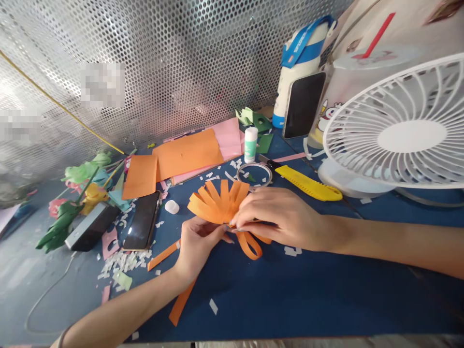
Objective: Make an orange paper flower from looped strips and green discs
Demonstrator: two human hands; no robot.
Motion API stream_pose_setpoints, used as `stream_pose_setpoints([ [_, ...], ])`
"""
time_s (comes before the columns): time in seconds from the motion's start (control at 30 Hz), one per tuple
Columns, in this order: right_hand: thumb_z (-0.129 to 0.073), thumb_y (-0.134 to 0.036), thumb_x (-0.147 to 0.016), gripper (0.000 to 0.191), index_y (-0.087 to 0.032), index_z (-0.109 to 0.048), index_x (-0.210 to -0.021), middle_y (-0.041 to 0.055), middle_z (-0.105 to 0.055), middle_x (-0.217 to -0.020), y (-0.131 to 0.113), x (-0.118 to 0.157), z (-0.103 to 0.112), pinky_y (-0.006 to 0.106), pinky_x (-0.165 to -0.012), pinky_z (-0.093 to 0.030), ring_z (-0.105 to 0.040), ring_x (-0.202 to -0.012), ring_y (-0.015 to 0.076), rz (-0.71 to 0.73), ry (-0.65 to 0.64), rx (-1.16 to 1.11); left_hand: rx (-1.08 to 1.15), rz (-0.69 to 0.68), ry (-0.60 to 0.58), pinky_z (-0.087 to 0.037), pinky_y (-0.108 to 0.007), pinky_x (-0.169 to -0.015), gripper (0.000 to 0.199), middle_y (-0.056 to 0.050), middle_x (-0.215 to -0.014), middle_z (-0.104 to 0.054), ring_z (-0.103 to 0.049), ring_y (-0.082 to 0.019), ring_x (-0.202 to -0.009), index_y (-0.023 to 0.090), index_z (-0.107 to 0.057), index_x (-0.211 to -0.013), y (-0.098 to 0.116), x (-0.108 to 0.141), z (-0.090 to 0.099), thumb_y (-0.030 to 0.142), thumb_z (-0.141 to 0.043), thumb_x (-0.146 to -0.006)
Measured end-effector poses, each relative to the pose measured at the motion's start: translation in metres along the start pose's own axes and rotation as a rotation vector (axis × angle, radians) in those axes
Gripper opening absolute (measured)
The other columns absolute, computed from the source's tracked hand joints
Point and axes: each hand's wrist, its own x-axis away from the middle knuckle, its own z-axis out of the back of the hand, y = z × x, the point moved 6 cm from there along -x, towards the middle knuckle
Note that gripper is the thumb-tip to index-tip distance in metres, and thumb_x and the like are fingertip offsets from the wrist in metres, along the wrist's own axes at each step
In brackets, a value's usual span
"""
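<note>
Between my two hands is an orange paper flower (222, 203) made of looped strips, fanned out at the top with one loop hanging below. My left hand (201, 239) pinches its centre from the left, thumb and fingers closed. From the right, my right hand (281, 215) has its fingertips pressed together at the same centre; the fingers hide part of the flower. A loose orange paper strip (183, 302) lies under my left forearm, and a shorter orange strip (164, 256) lies left of that wrist. A white cap (172, 207) sits left of the flower.
Behind my hands are a glue stick (250, 146), a tape ring (254, 175) and orange paper sheets (188, 152). A yellow utility knife (308, 183) and white fan (409, 135) stand right. Left are a phone (142, 222), paper scraps (125, 261) and paper flowers (94, 193).
</note>
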Motion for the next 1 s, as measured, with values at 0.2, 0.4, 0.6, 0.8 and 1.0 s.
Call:
stream_pose_setpoints([
  [0.2, -0.063, -0.02, -0.089, 0.007, -0.02, -0.066, -0.083, 0.0003, -0.069, -0.08, 0.011, -0.001, -0.001, 0.023, -0.067, -0.044, -0.058, -0.074, 0.0122, -0.387, -0.012, -0.172, -0.179, -0.12, 0.074, -0.063, -0.024, -0.06, 0.005, -0.006, -0.077, -0.079, -0.074, -0.018, -0.058, 0.013, -0.076, -0.079, 0.003, 0.005, 0.007, 0.016, -0.076, -0.075],
  [0.4, -0.066, -0.027, -0.084, 0.011, -0.02, -0.07, -0.078, 0.0011, -0.068, -0.077, 0.019, 0.002, -0.008, 0.025, -0.064, -0.042, -0.056, -0.07, 0.0133, -0.592, -0.092, -0.272, -0.369, -0.263, 0.076, -0.063, -0.021, -0.061, 0.005, -0.004, -0.073, -0.079, -0.075, -0.019, -0.06, 0.015, -0.077, -0.078, 0.011, 0.011, 0.006, 0.013, -0.074, -0.076],
  [0.6, -0.067, -0.027, -0.08, 0.01, -0.019, -0.071, -0.078, 0.0007, -0.069, -0.075, 0.023, 0.005, -0.014, 0.025, -0.057, -0.039, -0.053, -0.062, 0.0113, -0.737, -0.201, -0.392, -0.482, -0.329, 0.115, -0.063, -0.021, -0.063, 0.005, -0.003, -0.072, -0.079, -0.076, -0.019, -0.063, 0.016, -0.078, -0.076, 0.014, 0.014, 0.009, 0.012, -0.074, -0.075],
  [0.8, -0.069, -0.034, -0.08, 0.017, -0.017, -0.07, -0.079, 0.0032, -0.071, -0.078, 0.024, 0.006, -0.019, 0.026, -0.062, -0.045, -0.061, -0.069, 0.014, -0.783, -0.238, -0.516, -0.561, -0.376, 0.133, -0.061, -0.02, -0.061, 0.006, -0.003, -0.07, -0.078, -0.076, -0.019, -0.062, 0.016, -0.077, -0.072, 0.016, 0.015, 0.009, 0.012, -0.074, -0.075],
  [1.0, -0.066, -0.03, -0.078, 0.015, -0.015, -0.069, -0.078, 0.0026, -0.069, -0.071, 0.026, 0.007, -0.021, 0.025, -0.058, -0.044, -0.059, -0.062, 0.0125, -0.785, -0.246, -0.566, -0.614, -0.407, 0.142, -0.06, -0.022, -0.058, 0.006, -0.003, -0.069, -0.078, -0.075, -0.02, -0.061, 0.017, -0.078, -0.07, 0.019, 0.015, 0.008, 0.015, -0.074, -0.075],
])
